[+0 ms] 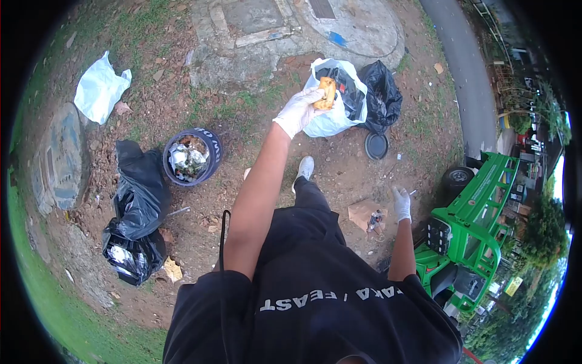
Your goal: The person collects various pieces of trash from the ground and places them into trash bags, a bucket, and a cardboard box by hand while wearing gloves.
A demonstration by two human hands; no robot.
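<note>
My left hand (301, 110), in a white glove, is closed round an oblong yellow-brown thing (326, 93) that looks like a bread roll or a wrapper. It is held over the near left rim of an open white plastic bag (357, 121), in which dark rubbish shows. My right hand (401, 205), also in a white glove, is low on the right with its fingers bent. A thin white stick (413, 193) juts out beside the fingers; I cannot tell whether they grip it. Left of this hand lies a torn brown paper bag (362, 212) with small litter.
A black bag (385, 97) and a round dark lid (376, 145) lie beside the white bag. Leftward are a bin of rubbish (214, 151), black bags (142, 194) and another white bag (102, 88). A green vehicle (470, 212) stands on the right, below a road (454, 67).
</note>
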